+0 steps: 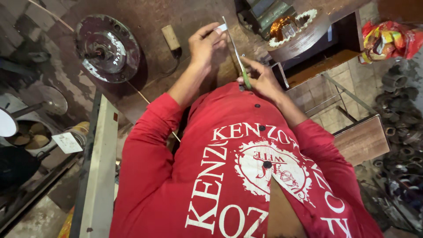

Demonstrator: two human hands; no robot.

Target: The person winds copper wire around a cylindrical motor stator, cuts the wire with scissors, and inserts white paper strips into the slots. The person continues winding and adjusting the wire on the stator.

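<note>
My left hand (203, 45) is raised over the brown floor and pinches a small white slip (220, 28) between thumb and fingers. My right hand (263, 79) grips the green handles of a pair of scissors (238, 57). Their long thin blades run up to the white slip, just beside my left fingertips. Both forearms come out of red sleeves, and my red printed shirt (211, 176) fills the lower half of the view.
A round rusty metal disc (108, 46) lies at the upper left, with a small tan cylinder on a cable (171, 37) beside it. A motor stator with copper winding (288, 25) sits at the top right. A wooden bench (361, 139), dark metal parts (401, 119) and a white beam (100, 176) flank me.
</note>
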